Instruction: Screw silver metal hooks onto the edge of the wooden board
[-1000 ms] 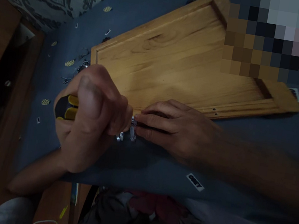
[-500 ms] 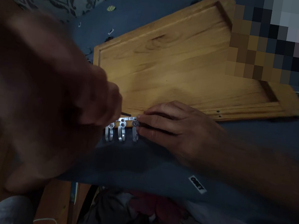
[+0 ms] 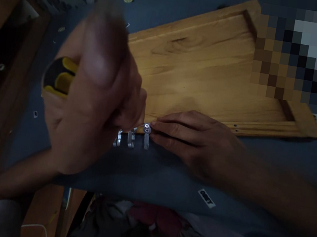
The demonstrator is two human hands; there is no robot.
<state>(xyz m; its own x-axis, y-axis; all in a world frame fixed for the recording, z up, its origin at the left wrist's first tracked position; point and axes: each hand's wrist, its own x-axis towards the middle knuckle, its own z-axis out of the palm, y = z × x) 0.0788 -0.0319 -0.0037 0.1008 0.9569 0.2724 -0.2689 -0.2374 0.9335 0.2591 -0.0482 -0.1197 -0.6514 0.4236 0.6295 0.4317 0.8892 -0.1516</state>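
A row of bright metal hooks (image 3: 146,141) sits at the near long edge of the wooden panel (image 3: 196,68), with the curved parts reaching out past the wood over the dark blue surface (image 3: 173,177). At the right end of this row, two round screw heads (image 3: 147,126) with cross slots show, one above the other. The left part of the row goes behind the left hand (image 3: 99,93), so its full length is hidden.

The left hand is closed tightly around a black and yellow handle (image 3: 64,79), with its fingers curled in. The handle's rounded, ridged butt comes out at the left side of the fist; its other end is covered by the fingers. The right hand (image 3: 194,140) lies low at the panel's near edge, with fingers straight and narrow gaps between them. Their tips seem to touch the right end of the metal, but the light is dim; the thumb is out of sight, so I cannot tell if they pinch it.

The panel is of warm brown wood with dark wavy grain, and a raised frame surrounds its sunken middle. To the right of the right hand, two small dark holes (image 3: 235,128) mark the frame. Between the hooks and the near border of the blue surface there is a wide band of room, with a printed label (image 3: 206,198) toward the right. Beyond the left hand, the surface runs to brown wooden furniture (image 3: 0,17).
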